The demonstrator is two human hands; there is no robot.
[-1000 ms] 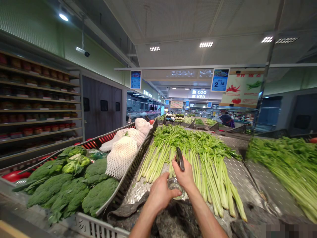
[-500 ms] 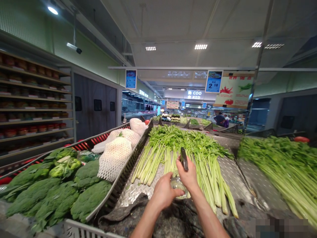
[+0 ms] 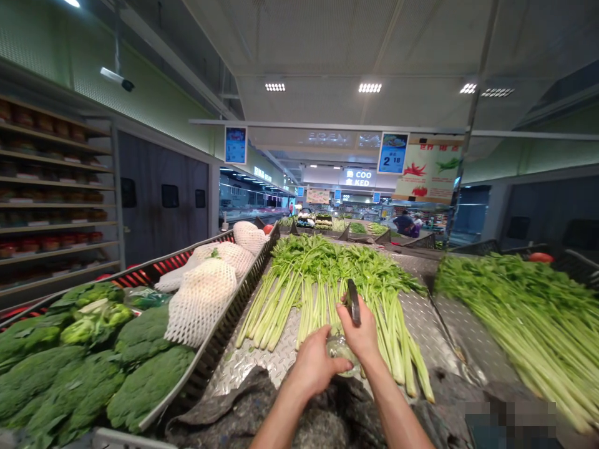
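Between my hands is what looks like a clear spray bottle with a black head. The clear, rounded body rests in the curved fingers and thumb of my left hand. My right hand is closed around the black part at the top, hiding where the two parts meet. Just beyond and beneath my hands, bunches of celery lie in a row, leaves pointing away and pale stalks toward me. A dark grey cloth lies crumpled below my forearms.
The celery lies on a patterned metal shelf. On the left, a black crate holds broccoli and net-wrapped vegetables. A mirror-like panel on the right shows reflected celery. Price signs hang overhead; a person is far back.
The view has turned slightly right, so the surroundings sit further left. Both hands keep their hold on the bottle, with the black head tilted a little differently.
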